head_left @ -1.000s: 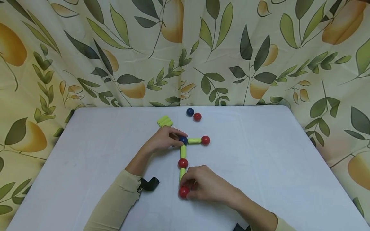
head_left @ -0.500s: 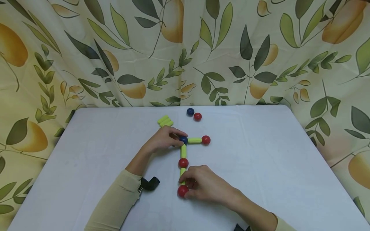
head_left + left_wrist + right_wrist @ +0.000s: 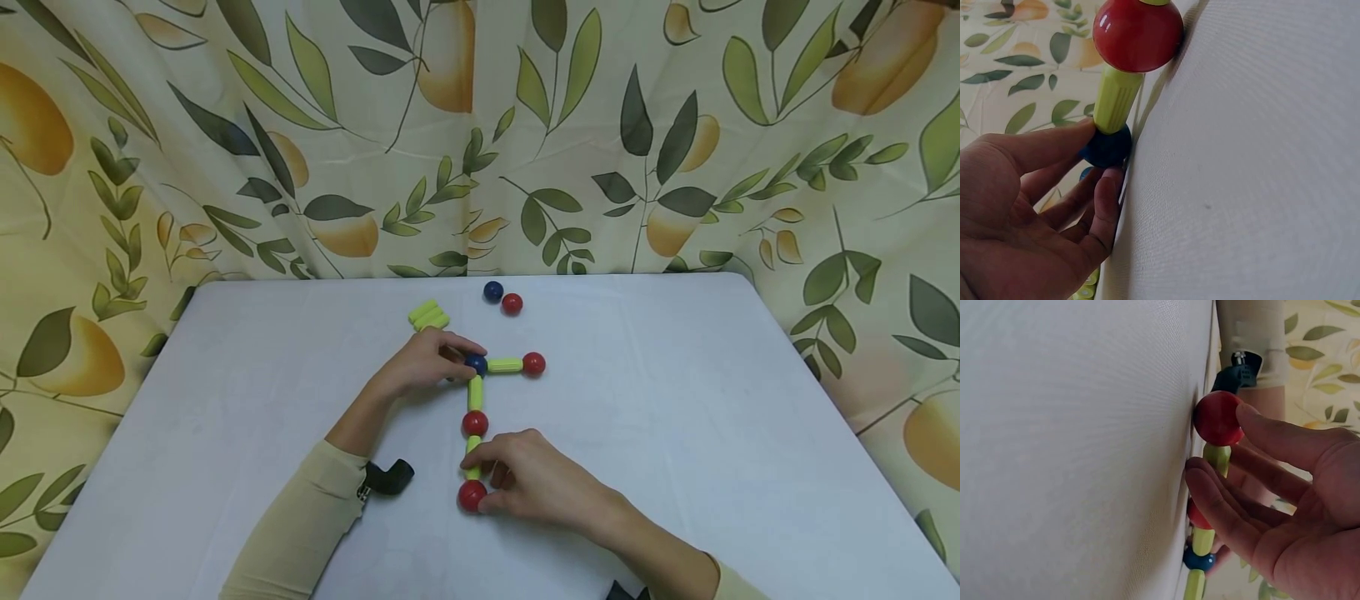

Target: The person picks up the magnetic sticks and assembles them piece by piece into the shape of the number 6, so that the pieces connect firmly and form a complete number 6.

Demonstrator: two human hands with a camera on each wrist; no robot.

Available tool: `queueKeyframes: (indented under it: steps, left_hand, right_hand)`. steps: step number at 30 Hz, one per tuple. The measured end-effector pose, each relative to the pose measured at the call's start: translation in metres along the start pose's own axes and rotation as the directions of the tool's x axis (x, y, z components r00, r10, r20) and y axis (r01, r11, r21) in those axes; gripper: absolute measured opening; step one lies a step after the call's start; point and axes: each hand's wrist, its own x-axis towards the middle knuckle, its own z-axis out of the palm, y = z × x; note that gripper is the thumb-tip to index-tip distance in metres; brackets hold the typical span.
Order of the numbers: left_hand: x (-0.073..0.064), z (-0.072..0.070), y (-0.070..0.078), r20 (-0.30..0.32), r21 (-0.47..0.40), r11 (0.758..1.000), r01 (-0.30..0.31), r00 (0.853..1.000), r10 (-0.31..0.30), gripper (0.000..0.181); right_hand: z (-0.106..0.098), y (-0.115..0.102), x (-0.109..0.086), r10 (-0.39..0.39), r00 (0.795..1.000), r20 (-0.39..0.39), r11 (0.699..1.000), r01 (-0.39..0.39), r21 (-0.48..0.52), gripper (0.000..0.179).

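One patterned curtain (image 3: 555,167) of leaves and fruit fills the background; before it spreads a white table (image 3: 675,467); a pale sleeve (image 3: 296,525) covers the left forearm, with a black mount (image 3: 390,478) at the wrist. The right hand (image 3: 540,479) is partly closed, its thumb against the near red ball (image 3: 472,497) and its forefinger bent across the lower rod (image 3: 474,443); the left hand (image 3: 433,360) pinches the corner blue ball (image 3: 476,365) between thumb and bent fingers.

These pieces form an angled chain lying on the table; from the corner blue ball, the upper rod (image 3: 476,394) runs toward the person to the middle red ball (image 3: 475,423), then the lower rod to the near red ball; the side rod (image 3: 505,365) runs rightward to the side red ball (image 3: 533,364). Near the far edge sit a loose blue ball (image 3: 492,291) and, just beside it, a loose red ball (image 3: 512,304); smallest, yellow-green spare rods (image 3: 428,314) lie side by side beyond the left hand.
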Motion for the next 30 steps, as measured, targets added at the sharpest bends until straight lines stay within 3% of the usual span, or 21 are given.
queueKeyframes:
  steps: [21,30]
  left_hand:
    - [-0.001,0.0,0.001,-0.016,-0.006,1.0,0.018,1.0,-0.018,0.032]
    - [0.0,0.0,0.001,-0.009,-0.006,1.0,0.002,1.0,-0.002,0.033]
  right_hand:
    - [-0.001,0.003,0.002,0.029,0.999,0.026,0.999,-0.03,0.017,0.039]
    - [-0.023,0.009,-0.001,0.012,1.0,0.004,0.998,-0.013,0.056,0.033]
